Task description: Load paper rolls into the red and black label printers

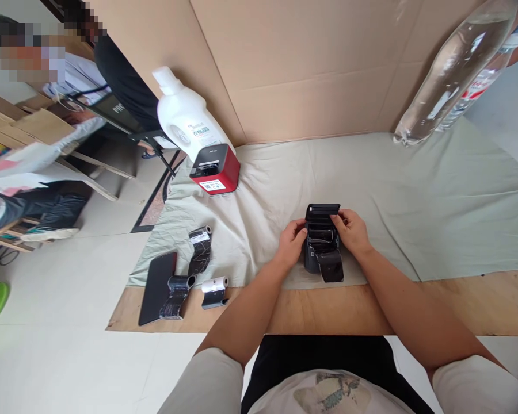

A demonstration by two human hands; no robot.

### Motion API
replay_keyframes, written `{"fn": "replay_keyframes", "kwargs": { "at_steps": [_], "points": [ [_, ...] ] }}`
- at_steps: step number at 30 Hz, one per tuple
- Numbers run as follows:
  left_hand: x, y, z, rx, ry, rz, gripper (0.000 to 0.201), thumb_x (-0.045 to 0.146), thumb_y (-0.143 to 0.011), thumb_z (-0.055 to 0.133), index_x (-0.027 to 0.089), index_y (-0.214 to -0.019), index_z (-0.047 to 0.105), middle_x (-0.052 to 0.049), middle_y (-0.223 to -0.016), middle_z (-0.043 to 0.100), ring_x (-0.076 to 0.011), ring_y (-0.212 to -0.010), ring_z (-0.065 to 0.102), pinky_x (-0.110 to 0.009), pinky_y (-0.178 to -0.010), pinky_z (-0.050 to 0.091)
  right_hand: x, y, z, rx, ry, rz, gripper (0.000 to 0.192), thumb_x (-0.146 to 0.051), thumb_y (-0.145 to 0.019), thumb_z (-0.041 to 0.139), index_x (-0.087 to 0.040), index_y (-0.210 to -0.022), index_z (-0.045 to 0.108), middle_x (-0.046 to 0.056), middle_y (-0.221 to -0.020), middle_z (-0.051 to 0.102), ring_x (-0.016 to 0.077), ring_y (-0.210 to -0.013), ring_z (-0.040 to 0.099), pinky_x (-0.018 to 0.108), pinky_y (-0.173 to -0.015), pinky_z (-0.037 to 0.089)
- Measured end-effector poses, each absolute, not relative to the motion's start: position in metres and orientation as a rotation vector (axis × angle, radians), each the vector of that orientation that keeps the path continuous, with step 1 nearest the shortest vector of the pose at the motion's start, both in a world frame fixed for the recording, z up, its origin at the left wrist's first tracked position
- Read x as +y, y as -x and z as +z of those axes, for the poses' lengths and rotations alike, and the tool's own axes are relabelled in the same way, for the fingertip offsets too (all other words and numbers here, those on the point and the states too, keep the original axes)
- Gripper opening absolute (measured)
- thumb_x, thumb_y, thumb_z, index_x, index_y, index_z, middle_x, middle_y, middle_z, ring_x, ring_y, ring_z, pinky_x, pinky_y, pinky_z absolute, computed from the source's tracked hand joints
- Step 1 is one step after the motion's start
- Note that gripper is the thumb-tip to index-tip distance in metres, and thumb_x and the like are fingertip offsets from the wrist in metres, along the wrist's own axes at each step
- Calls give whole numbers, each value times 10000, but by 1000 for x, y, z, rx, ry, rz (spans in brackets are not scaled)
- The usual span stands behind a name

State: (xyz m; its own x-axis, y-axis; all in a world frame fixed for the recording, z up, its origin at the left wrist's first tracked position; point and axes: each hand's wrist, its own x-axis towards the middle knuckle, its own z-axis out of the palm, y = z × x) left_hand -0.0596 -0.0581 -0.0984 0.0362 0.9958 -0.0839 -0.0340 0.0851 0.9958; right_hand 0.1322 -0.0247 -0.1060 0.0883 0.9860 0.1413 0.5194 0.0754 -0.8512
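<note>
Both my hands are on the small black printer (323, 247), sitting mid-frame on the pale green cloth (414, 190) over the worktop (457, 305). My left hand (291, 241) cups its left side, fingers curled around the body, and my right hand (351, 230) grips the right side, with the fingertips up by the raised lid. That lid stands open at the back, and a dark strip spills out of the front toward me. As far as I can judge, the machine is opened up; I can't tell whether a roll sits properly in the bay, and the lid isn't shut. Over at lower left lie a white paper roll (214, 284), two dark rolls (200, 247) and a flat black slab (157, 287), all untouched. Upper left of the cloth there's a red printer (216, 169) with a white bottle (185, 115) just behind it, and a clear bottle (453, 69) leans in at upper right. Another person sits far upper left, well apart from me
</note>
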Motion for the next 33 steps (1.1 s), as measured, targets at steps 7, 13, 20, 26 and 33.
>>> {"fn": "replay_keyframes", "kwargs": {
  "at_steps": [7, 13, 20, 26, 33],
  "points": [
    [-61, 62, -94, 1522, -1377, 1291, 159, 289, -793, 706, 212, -927, 669, -71, -956, 645, -255, -980, 587, -442, -975, 442, -22, -128, -115, -1600, 1579, 674, 535, -648, -896, 389, -222, -1005, 694, 97, -964, 730, 268, -926, 634, 431, -832, 497],
    [-56, 56, -64, 1484, -1875, 1081, 77, 266, -841, 644, 253, -836, 720, -87, -893, 686, -303, -1007, 529, -503, -1028, 353, -20, -126, -117, -1644, 1613, 620, 486, -578, -933, 374, -217, -1013, 689, 100, -951, 727, 276, -949, 629, 416, -817, 486],
    [-26, 33, -56, 1291, -2096, 754, 335, 249, -561, 862, 229, -468, 541, -76, -611, 483, -388, -1021, 490, -557, -1050, 258, -20, -126, -114, -1698, 1644, 625, 448, -499, -963, 361, -196, -1061, 678, 113, -1005, 728, 277, -986, 627, 401, -831, 475],
    [-32, 22, -35, 1410, -2318, 374, 230, 159, -614, 807, 214, -531, 600, -90, -629, 573, -365, -1059, 510, -507, -1031, 314, -19, -126, -112, -1680, 1634, 658, 399, -462, -980, 379, -205, -1045, 676, 105, -1005, 727, 261, -982, 627, 367, -812, 467],
    [-41, 11, -8, 1490, -2671, -457, 284, 226, -810, 652, 155, -1081, 707, -115, -1053, 723, -308, -1110, 565, -417, -951, 432, -19, -126, -108, -1684, 1654, 695, 376, -431, -992, 389, -201, -1058, 679, 104, -981, 728, 258, -992, 626, 343, -798, 451]
  ]
}}
